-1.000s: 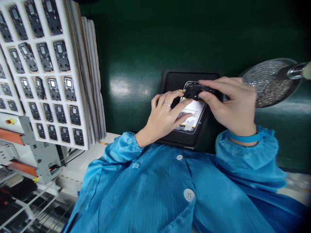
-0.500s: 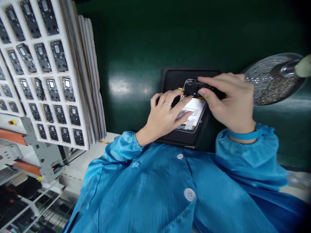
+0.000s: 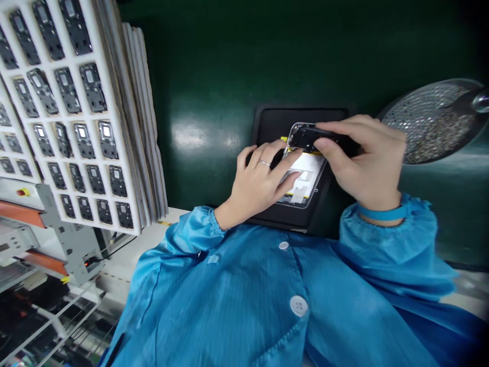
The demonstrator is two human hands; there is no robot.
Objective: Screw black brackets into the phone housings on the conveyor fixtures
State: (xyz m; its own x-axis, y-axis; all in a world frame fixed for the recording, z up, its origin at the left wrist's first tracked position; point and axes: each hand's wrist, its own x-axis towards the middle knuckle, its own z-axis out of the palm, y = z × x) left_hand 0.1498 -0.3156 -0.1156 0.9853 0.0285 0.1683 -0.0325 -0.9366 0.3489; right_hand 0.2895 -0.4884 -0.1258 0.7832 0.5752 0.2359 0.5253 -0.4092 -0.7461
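An opened phone lies tilted on a black mat, its white battery and clear rim showing. My right hand pinches a black plastic cover between thumb and forefinger, over the phone's upper end. Part of that cover is hidden behind the fingers. Spread across the phone's left edge is my left hand, wearing a ring. Its forefinger tip reaches the cover's lower edge, and its thumb is over the battery. A small yellow piece shows beside the phone's left edge.
White foam trays with black phone parts stand stacked at the left on the green table. A round dish of tiny screws is at the right, below a metal-tipped tool. A machine frame stands lower left.
The black cover has tilted up slightly, and my right hand has shifted a little to the right with it. The tool above the dish has moved right, its pale handle out of view.
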